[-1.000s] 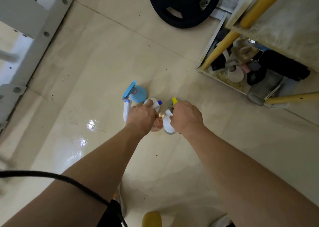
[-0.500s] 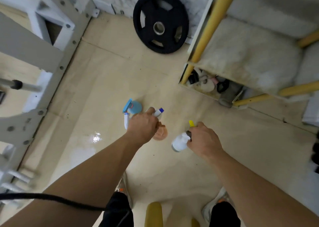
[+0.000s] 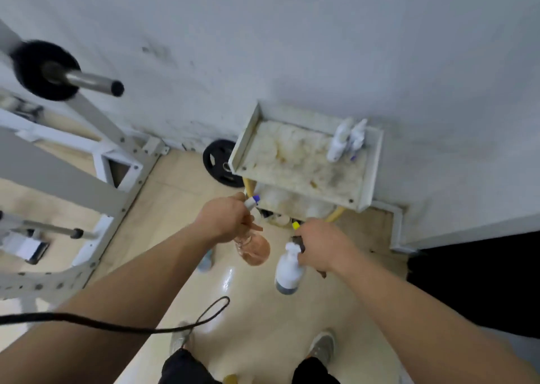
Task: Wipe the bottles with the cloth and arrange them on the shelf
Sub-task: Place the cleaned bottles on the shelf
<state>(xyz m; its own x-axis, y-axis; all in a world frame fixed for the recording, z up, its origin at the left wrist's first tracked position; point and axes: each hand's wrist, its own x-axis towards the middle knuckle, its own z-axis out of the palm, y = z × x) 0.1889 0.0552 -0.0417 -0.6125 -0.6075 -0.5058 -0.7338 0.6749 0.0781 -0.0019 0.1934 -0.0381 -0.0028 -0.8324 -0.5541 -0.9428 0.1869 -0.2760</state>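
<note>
Far left: barbell (image 3: 43, 69) end with a black plate on it, sitting on the white rack (image 3: 87, 176). Black cable (image 3: 117, 326) loops across the left forearm. Blue bottle (image 3: 205, 260) on the floor, mostly hidden behind that forearm.

Left hand (image 3: 225, 220) is up off the floor, fingers curled round the trigger head of the pink spray bottle (image 3: 254, 249). The bottle hangs tilted below the hand, blue nozzle tip pointing toward the shelf. Behind it a black weight plate (image 3: 217, 161) leans on the wall, just beside the shelf's left edge.

Right hand (image 3: 321, 246) grips the neck of the white spray bottle (image 3: 287, 272) (yellow nozzle tip, dark liquid at the bottom). It hangs over the floor, near the pink one but apart.

Both held bottles are in front of the shelf (image 3: 245, 142), not on it. The top tray is stained and has raised rims. Two white bottles (image 3: 344, 139) stand touching each other in its back right corner, near the wall. The lower tier holds clutter, too blurred to name.

Grey shoes (image 3: 321, 345) at the bottom of view.
</note>
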